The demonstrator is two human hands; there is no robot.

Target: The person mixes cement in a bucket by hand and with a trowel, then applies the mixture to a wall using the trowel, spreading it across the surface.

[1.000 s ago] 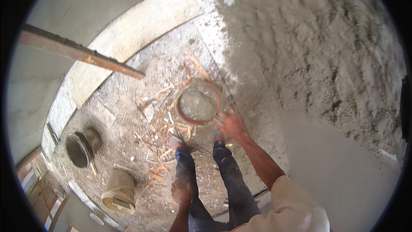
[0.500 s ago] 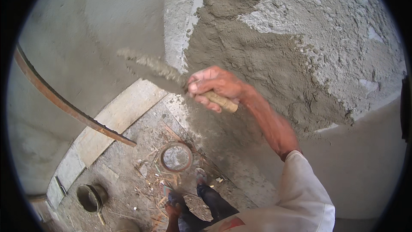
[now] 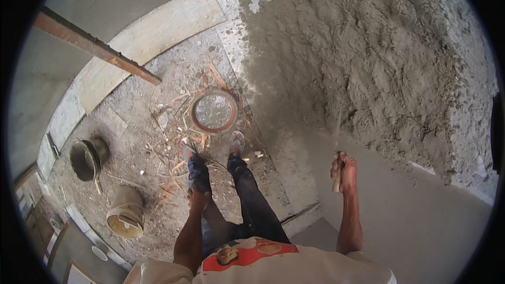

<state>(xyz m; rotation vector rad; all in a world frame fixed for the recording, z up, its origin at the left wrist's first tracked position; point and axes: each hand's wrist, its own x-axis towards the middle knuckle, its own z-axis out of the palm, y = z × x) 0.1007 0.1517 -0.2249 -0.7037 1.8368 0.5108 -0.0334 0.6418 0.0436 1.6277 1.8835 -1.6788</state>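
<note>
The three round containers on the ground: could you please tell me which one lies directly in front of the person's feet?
The shallow pan with a reddish rim, holding grey mortar, lies just beyond the feet. The dark bucket and the pale bucket sit off to the person's left.

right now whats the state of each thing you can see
right hand: closed on trowel handle, blade up against the wall
left hand: empty, resting on thigh
wall plaster: rough, wet-looking
round pan: upright, holds mortar
pale bucket: tipped on its side
dark bucket: tipped over

Soft daylight, fisheye-bent dark rim
</note>
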